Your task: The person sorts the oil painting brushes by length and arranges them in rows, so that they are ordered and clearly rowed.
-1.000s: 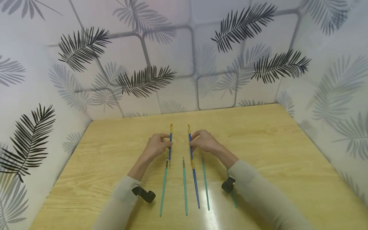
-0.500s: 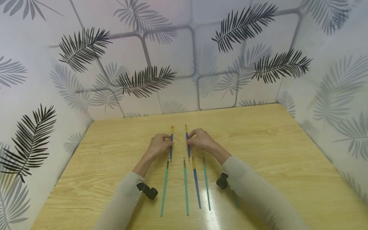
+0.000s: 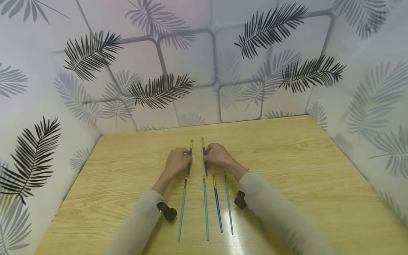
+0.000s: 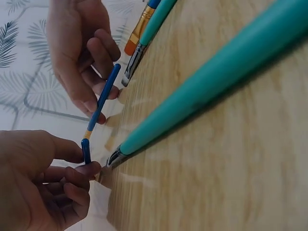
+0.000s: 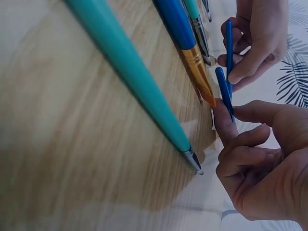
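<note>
Between thumb and fingers, my left hand (image 3: 176, 162) pinches a blue paintbrush (image 3: 190, 153) with a gold ferrule, bristles pointing to the table's far side. A second blue paintbrush (image 3: 204, 152), much like it, is pinched by my right hand (image 3: 220, 155) a short way to the right. The two brushes stand nearly parallel, with a narrow gap between them. Just below the left one's handle end is the tip of a teal paintbrush (image 3: 182, 212). Another teal paintbrush (image 3: 206, 212) has its tip by the right one's handle end. In the right wrist view the right hand's brush handle (image 5: 224, 86) shows clearly.
A third blue paintbrush (image 3: 218, 209) and a teal paintbrush (image 3: 228, 209) lie on the wooden table (image 3: 127, 170), right of the other teal ones. My right sleeve (image 3: 274, 205) mostly covers one more teal paintbrush (image 3: 261, 225). A leaf-patterned wall (image 3: 191, 102) borders the table's back.
My right hand has moved left with its blue paintbrush, narrowing the gap to the left one. The left hand and its brush have barely moved. The lying brushes stay put.
</note>
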Action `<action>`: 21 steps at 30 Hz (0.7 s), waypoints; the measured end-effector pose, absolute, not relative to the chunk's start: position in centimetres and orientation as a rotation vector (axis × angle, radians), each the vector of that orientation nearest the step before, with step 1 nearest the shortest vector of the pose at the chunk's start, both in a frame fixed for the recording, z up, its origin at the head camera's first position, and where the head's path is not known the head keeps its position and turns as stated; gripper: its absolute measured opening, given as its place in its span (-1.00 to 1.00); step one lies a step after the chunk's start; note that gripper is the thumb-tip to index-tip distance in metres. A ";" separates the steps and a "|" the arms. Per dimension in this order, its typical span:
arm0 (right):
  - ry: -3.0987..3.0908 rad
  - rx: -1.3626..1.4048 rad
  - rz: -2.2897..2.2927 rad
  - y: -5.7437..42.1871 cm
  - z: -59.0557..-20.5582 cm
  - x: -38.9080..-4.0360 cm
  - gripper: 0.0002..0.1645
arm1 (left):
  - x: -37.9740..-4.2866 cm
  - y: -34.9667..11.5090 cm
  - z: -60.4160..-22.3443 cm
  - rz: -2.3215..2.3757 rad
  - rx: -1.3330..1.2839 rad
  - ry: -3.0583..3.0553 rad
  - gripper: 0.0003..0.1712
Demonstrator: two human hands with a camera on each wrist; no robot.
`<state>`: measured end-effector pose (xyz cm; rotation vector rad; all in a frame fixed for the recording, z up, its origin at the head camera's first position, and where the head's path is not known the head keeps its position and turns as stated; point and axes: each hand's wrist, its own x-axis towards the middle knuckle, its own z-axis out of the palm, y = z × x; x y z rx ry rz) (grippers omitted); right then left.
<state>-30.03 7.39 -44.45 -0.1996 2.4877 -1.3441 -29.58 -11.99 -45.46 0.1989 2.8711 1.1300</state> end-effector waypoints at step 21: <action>2.773 -0.220 -1.002 4.9 -44.4 -30.1 -0.70 | -30.1 -10.4 -45.1 0.876 0.200 3.039 -0.53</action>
